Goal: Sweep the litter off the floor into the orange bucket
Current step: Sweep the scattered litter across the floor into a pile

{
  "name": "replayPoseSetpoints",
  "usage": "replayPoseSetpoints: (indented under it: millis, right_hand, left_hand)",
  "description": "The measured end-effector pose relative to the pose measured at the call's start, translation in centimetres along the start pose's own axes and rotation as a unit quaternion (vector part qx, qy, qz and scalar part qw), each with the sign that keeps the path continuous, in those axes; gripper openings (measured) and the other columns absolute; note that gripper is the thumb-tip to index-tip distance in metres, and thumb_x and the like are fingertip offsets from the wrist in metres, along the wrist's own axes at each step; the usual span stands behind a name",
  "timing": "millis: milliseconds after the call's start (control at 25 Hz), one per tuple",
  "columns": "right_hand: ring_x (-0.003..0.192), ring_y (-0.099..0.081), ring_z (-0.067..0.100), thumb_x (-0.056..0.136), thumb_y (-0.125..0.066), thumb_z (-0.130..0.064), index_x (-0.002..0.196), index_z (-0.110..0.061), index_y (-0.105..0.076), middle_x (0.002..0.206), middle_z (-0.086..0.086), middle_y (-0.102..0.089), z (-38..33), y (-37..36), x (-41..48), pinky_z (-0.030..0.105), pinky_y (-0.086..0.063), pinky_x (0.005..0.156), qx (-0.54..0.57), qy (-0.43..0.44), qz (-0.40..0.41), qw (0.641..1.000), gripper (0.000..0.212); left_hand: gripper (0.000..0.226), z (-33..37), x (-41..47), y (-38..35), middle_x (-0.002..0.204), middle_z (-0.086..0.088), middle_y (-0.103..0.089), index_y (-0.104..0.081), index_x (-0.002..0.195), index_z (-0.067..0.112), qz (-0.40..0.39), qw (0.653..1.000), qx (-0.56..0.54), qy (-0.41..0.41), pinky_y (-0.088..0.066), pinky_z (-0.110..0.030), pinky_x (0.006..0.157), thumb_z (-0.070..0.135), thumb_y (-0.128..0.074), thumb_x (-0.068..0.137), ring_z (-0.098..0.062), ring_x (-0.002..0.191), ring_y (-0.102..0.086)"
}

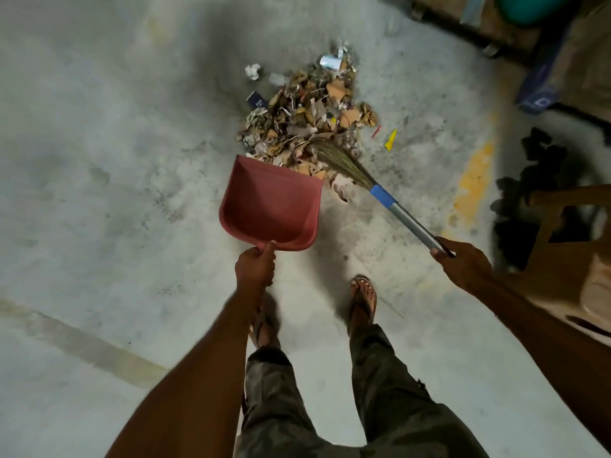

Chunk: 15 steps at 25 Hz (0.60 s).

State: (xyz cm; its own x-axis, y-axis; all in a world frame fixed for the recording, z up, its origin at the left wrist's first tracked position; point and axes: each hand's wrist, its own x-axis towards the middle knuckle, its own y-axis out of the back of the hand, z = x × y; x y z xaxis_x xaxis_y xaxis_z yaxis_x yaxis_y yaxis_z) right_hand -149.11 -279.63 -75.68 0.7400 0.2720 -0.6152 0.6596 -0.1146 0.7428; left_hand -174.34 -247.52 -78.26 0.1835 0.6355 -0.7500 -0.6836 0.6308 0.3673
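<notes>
On the concrete floor (99,153), litter (304,117) lies heaped at the red dustpan (269,203); left hand (256,264) grips its handle, right hand (459,262) the broom (383,196). Pan edge flat and short strokes should serve best; orange bucket out of sight.

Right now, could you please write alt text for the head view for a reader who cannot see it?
A person's left hand holds a red dustpan at the near edge of a pile of paper and cardboard litter on a concrete floor, while the right hand grips a broom whose bristles rest against the pile. No orange bucket is in view.
</notes>
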Motion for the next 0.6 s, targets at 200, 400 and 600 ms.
replayPoseSetpoints:
  millis: [200,400,600]
  right_hand:
    - [0.085,-0.053,0.029,0.104,-0.056,-0.039,0.135,-0.027,-0.065,0.107,0.016,-0.07,-4.9,-1.8,-5.0,0.037,-0.044,0.077,0.032,-0.031,0.038,0.998,0.035]
    - [0.084,-0.066,0.031,0.101,-0.06,-0.039,0.135,-0.031,-0.066,0.092,0.01,-0.072,-7.7,-7.3,-11.5,0.038,-0.052,0.075,0.119,-0.07,0.052,0.989,0.036]
    - [0.088,-0.07,0.032,0.101,-0.062,-0.035,0.133,-0.03,-0.068,0.092,0.006,-0.073,-7.9,-14.5,-14.5,0.045,-0.058,0.082,0.15,-0.08,-0.025,0.985,0.033]
  left_hand:
    - [0.039,1.9,2.6,6.7,0.059,-0.008,-0.056,-0.067,0.078,0.004,-0.043,0.997,0.035,-0.049,-0.039,-0.023,0.04,0.038,-0.071,0.095,-0.018,0.045,-0.048]
    - [0.038,1.2,4.3,13.4,0.058,-0.006,-0.055,-0.066,0.075,0.006,-0.046,0.995,0.064,-0.054,-0.039,-0.024,0.04,0.039,-0.071,0.094,-0.017,0.045,-0.048]
    - [0.04,-3.2,5.0,16.9,0.061,-0.007,-0.057,-0.067,0.077,0.004,-0.019,0.996,0.088,-0.027,-0.041,-0.025,0.041,0.039,-0.071,0.094,-0.017,0.048,-0.05]
